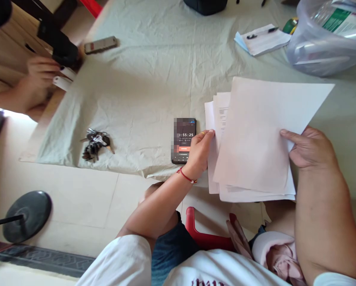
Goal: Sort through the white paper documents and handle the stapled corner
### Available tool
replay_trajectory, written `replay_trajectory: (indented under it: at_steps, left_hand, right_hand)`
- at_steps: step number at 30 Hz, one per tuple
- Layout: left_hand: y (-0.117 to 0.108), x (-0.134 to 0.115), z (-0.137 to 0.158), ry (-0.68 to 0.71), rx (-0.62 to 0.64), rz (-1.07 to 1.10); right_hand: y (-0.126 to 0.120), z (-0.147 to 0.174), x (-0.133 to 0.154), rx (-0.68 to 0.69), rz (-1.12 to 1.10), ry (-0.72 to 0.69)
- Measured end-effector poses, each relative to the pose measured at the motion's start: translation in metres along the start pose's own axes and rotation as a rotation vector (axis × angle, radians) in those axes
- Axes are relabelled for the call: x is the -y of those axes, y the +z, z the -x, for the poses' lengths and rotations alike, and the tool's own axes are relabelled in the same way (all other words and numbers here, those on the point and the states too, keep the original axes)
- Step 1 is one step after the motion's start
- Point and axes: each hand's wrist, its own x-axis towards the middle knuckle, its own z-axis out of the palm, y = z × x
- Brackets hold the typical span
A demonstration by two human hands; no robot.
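Several loose sheets of white paper [255, 135] are held in front of me, over the table's near edge. My left hand [200, 149] pinches the stack's left side, thumb on top. On the right, my right hand [310, 147] grips the sheets with its thumb pressed on the top page, which looks blank. Printed lines show on a page [223, 115] underneath, near the left side. A phone [182, 141] lies just left of my left hand, its lit screen showing a timer. The fingers under the paper are hidden.
A bunch of keys [97, 145] and a grey remote [100, 45] lie on the cloth-covered table [142, 87]. A notepad [264, 39] with a pen sits near a plastic bag [329, 43] at the back right. Another person's hand [43, 71] is at the left edge.
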Motion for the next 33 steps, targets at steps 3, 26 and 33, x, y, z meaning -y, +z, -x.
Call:
replay_trajectory:
  at_steps: [3, 26, 33]
  left_hand:
    - [0.000, 0.003, -0.003, 0.012, -0.017, 0.050]
    - [-0.005, 0.012, -0.008, 0.074, 0.007, -0.136]
    - [-0.001, 0.010, -0.005, 0.080, -0.036, -0.153]
  right_hand:
    - [0.003, 0.002, 0.001, -0.009, 0.007, 0.018]
    - [0.011, 0.002, -0.003, -0.110, -0.050, -0.022]
    - [0.009, -0.004, -0.009, -0.093, -0.046, -0.040]
